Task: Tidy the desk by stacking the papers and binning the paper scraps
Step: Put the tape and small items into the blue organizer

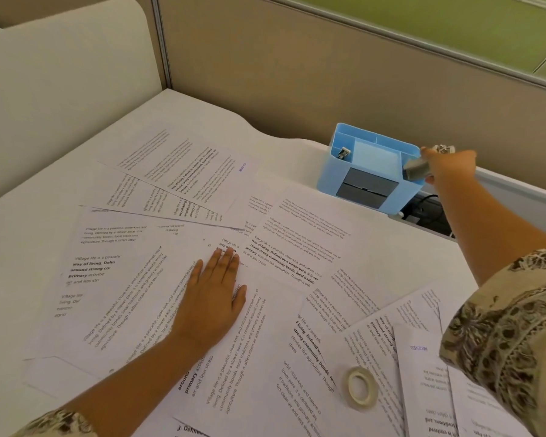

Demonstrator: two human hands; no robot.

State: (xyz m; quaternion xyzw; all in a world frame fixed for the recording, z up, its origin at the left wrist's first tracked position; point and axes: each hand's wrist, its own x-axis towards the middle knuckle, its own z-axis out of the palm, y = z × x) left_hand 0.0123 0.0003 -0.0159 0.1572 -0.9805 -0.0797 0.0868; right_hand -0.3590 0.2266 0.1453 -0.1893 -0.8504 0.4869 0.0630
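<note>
The white surface (202, 121) is covered with printed papers (265, 326), spread out and overlapping. A blue organizer (364, 152) stands far right. The left hand (213, 298) lies flat on the papers, fingers straight. The right hand (448, 165) grasps a small gray thing (416, 168) at the organizer. A tape roll (360, 386) lies near right.

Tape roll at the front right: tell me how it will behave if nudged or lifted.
The tape roll lies flat on the papers, so a nudge should slide it, not roll it. It looks thin and hollow, so probably light. Stood on edge, it would likely roll.
</note>
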